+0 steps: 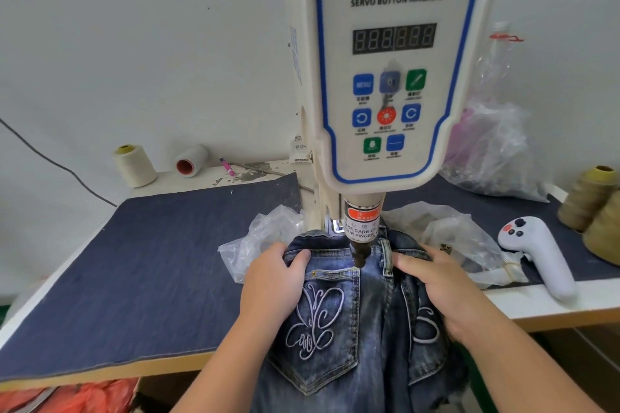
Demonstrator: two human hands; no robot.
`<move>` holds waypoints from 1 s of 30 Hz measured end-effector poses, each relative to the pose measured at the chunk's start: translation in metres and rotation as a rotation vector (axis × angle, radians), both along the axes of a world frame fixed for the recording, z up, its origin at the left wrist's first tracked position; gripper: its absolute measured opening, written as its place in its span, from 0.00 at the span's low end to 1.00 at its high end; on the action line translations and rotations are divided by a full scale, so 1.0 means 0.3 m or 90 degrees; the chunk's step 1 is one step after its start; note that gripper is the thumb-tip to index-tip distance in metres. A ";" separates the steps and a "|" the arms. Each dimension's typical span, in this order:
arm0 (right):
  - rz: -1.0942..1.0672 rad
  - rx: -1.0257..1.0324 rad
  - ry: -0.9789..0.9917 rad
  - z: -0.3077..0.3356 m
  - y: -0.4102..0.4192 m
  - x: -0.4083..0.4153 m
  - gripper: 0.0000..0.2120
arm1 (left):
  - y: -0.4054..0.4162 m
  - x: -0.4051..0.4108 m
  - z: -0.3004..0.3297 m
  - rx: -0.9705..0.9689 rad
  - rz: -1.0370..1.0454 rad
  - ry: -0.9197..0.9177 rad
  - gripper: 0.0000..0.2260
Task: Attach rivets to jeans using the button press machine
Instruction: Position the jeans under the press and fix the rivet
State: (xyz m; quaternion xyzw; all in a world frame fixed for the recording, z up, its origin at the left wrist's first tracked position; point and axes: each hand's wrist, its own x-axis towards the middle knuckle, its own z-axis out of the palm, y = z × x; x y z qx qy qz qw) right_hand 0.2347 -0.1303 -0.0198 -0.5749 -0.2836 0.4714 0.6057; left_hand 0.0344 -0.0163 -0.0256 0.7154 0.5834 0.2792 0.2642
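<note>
Blue jeans with white embroidered back pockets lie under the servo button machine. The machine's dark punch tip stands at the upper right corner of the left pocket. A small brass rivet shows at that pocket's upper left corner. My left hand grips the waistband left of the punch, thumb on top of the denim. My right hand holds the waistband on the right, fingers curled over the fabric beside a belt loop.
Dark denim cloth covers the table on the left. Clear plastic bags lie behind the jeans and at the back right. A white handheld controller lies at right, thread cones beyond it. Two thread spools stand at back left.
</note>
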 end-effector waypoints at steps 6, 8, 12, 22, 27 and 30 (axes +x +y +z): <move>-0.028 -0.001 0.012 -0.050 -0.012 0.010 0.04 | -0.013 0.008 -0.032 0.017 -0.009 -0.040 0.12; -0.035 0.008 0.010 -0.054 -0.009 0.010 0.05 | -0.014 0.013 -0.039 0.023 -0.010 -0.038 0.13; -0.046 0.019 -0.003 -0.060 -0.006 0.009 0.06 | -0.026 0.022 -0.048 0.047 0.005 -0.014 0.14; -0.075 0.041 -0.026 -0.077 0.002 0.007 0.07 | 0.008 0.008 -0.046 -0.007 -0.023 -0.049 0.13; -0.074 0.044 -0.039 -0.084 0.014 0.012 0.09 | 0.010 0.015 -0.054 0.003 -0.015 -0.042 0.14; -0.080 0.033 -0.044 -0.091 0.022 0.017 0.08 | 0.009 0.017 -0.053 0.008 -0.012 -0.044 0.14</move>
